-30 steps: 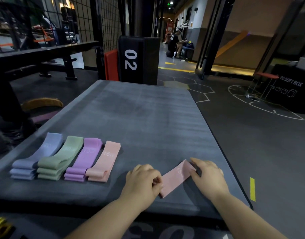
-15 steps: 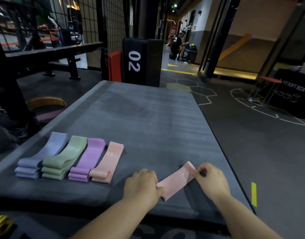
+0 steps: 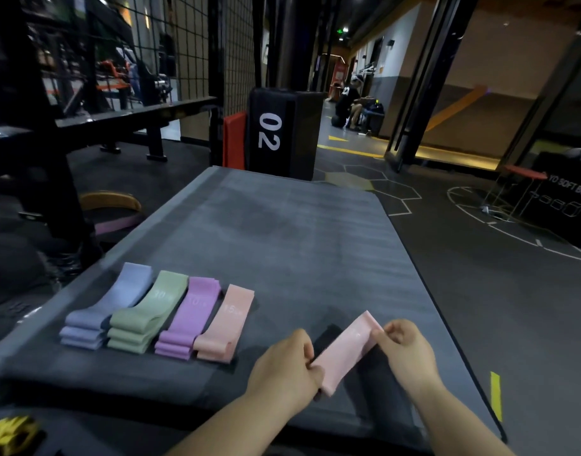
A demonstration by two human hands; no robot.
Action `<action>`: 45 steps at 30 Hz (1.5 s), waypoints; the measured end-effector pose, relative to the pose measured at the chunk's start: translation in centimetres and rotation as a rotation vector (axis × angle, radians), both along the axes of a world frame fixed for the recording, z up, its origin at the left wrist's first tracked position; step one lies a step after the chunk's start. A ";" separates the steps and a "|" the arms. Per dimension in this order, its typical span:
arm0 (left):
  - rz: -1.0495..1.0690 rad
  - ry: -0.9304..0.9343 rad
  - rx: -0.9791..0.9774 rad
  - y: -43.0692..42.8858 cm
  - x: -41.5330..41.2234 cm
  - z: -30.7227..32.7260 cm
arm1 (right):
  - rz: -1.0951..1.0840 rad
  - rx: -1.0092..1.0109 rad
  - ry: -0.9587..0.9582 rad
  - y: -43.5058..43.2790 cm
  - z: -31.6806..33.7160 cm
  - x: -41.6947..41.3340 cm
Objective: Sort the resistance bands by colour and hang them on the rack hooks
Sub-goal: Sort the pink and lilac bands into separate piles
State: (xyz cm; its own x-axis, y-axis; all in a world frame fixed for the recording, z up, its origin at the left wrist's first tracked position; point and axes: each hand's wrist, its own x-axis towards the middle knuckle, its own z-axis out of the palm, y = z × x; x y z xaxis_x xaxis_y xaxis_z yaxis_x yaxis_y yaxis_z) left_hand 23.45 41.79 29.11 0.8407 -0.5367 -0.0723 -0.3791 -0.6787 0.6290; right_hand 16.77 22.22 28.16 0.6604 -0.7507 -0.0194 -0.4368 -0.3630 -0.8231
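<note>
A ribbed grey mat [image 3: 299, 245] carries, along its near left edge, a row of four folded stacks of bands: lilac-blue [image 3: 108, 307], green [image 3: 147, 314], purple [image 3: 188, 315] and peach [image 3: 226, 324]. Just above the mat's near right part a flat, pale pink band [image 3: 346, 347] is held taut and slanted. The left hand [image 3: 282, 370] pinches its near end and the right hand [image 3: 405, 350] its far end, fingers [image 3: 381, 334] pressed on the fabric.

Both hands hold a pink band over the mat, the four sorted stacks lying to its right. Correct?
No: the head view shows the four sorted stacks left of the pink band, not right. The left hand and right hand hold it over the mat.
</note>
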 end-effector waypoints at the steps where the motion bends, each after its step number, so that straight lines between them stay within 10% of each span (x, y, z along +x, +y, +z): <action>1: 0.019 0.010 -0.026 0.5 0.3 0.2 | 0.005 0.014 -0.019 0.5 0.3 0.5; 16: 0.454 -0.049 -0.202 12.6 6.6 2.1 | 0.251 -0.026 -0.057 12.1 2.4 14.6; 45: 0.295 -0.133 0.061 12.0 7.0 -1.8 | 0.377 -0.363 0.085 14.1 -1.2 18.1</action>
State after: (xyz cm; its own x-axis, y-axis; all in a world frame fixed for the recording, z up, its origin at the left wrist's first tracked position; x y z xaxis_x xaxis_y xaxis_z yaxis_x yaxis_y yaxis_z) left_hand 30.45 53.77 27.34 0.9634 -0.2668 0.0244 -0.2370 -0.8064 0.5418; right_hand 34.84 36.32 26.95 0.8932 -0.4296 0.1325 -0.2806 -0.7629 -0.5824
